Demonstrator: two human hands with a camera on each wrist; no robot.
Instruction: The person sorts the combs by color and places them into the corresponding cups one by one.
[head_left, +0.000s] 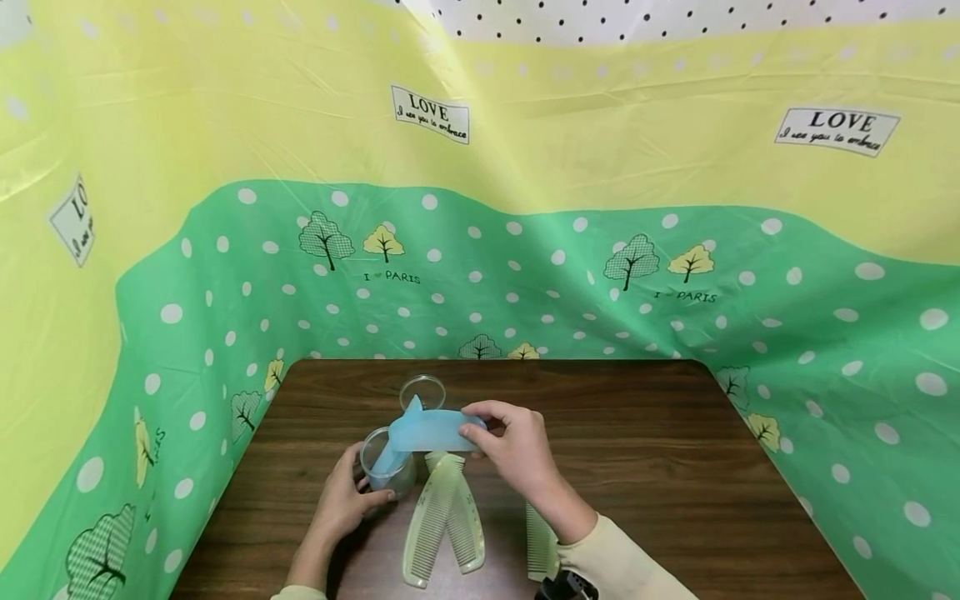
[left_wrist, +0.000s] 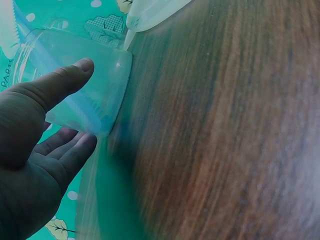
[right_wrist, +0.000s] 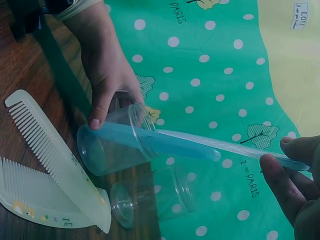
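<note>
My left hand [head_left: 347,498] grips a clear plastic jar [head_left: 402,481] from its left side, thumb in front. One blue comb [left_wrist: 82,107] stands slanted inside the jar, its upper end sticking out past the rim. Between thumb and fingers, my right hand [head_left: 519,443] pinches a second blue comb [head_left: 435,432]. That comb is held level, and its far end overlaps the upright one just above the jar's mouth. Two pale green combs, a left one [head_left: 426,525] and a right one [head_left: 467,529], lie crossed on the table in front of the jar.
Behind the held jar stands another clear jar [right_wrist: 172,195]. A further pale green comb [head_left: 538,542] lies partly hidden under my right forearm. The dark wooden table [head_left: 660,467] is enclosed by a green and yellow printed curtain [head_left: 525,275].
</note>
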